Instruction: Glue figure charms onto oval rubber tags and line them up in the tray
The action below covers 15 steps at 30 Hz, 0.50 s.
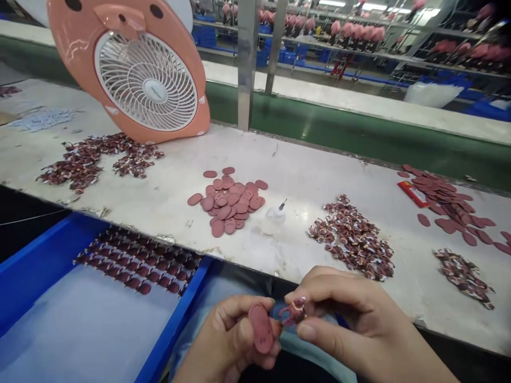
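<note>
At the near edge of the workbench (303, 175), low in the view, the left hand (227, 340) pinches a dusty-pink oval plastic piece (261, 328) between thumb and fingers, its broad face turned toward the camera. The right hand (347, 314) grips a small dark-red printed part (294, 311) at its fingertips, held just beside the oval and almost touching it. On the bench beyond lie a heap of the same pink ovals (229, 199), a small glue bottle (274, 218) and piles of printed parts (353, 236). A blue tray (175, 319) holds finished rows at left, and a pink fan (136, 69) stands behind.
</note>
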Tool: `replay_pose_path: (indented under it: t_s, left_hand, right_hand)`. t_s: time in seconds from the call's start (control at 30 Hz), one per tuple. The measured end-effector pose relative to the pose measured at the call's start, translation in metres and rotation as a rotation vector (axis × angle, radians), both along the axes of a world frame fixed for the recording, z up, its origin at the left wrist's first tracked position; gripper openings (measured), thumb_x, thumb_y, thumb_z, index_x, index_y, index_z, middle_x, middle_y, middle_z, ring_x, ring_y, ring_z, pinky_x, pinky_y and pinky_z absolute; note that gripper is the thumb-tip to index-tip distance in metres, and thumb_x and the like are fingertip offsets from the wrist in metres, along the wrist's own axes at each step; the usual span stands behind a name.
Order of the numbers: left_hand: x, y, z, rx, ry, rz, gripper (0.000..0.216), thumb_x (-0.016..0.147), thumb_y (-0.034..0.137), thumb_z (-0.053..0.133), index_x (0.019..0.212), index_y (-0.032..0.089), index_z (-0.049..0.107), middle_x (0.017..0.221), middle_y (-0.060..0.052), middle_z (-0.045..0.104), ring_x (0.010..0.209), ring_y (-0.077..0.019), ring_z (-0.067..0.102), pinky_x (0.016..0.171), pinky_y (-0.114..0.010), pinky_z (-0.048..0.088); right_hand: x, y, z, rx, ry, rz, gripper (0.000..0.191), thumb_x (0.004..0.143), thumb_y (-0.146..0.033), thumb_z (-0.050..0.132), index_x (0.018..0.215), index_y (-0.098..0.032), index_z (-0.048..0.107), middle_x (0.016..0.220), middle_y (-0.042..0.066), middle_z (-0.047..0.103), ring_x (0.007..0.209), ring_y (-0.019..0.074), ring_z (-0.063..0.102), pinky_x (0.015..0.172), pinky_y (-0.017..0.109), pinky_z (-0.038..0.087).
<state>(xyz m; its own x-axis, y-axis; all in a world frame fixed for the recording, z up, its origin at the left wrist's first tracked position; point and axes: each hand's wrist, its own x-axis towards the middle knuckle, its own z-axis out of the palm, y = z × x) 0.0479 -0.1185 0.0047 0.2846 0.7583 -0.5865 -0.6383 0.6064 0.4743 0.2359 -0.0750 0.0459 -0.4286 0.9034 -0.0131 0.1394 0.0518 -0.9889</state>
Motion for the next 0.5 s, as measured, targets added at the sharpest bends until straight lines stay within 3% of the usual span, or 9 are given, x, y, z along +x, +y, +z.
replay_pose_path:
  t_s: [0.17,0.5]
  left_hand:
    - [0.0003,-0.0012,0.0027,0.012,0.016,-0.037,0.04,0.052,0.049,0.09,0.074,0.018,0.08,0.056,0.001,0.065,0.053,-0.0098,0.058,0.056,-0.021,0.047]
    - [-0.0043,-0.0005,-0.0022,0.013,0.014,-0.111,0.039,0.056,0.049,0.088,0.075,0.017,0.08,0.064,-0.002,0.067,0.058,-0.0104,0.057,0.059,-0.021,0.046]
  right_hand:
    - [-0.0045,-0.003,0.0052,0.11,-0.128,0.109,0.017,0.081,-0.012,0.075,0.091,-0.026,0.075,0.073,-0.003,0.071,0.064,0.0091,0.065,0.064,0.014,0.054]
    - [-0.0096,0.001,0.006,0.236,-0.23,0.184,0.015,0.083,-0.01,0.072,0.091,-0.022,0.072,0.073,-0.003,0.072,0.064,0.0083,0.066,0.063,0.014,0.052]
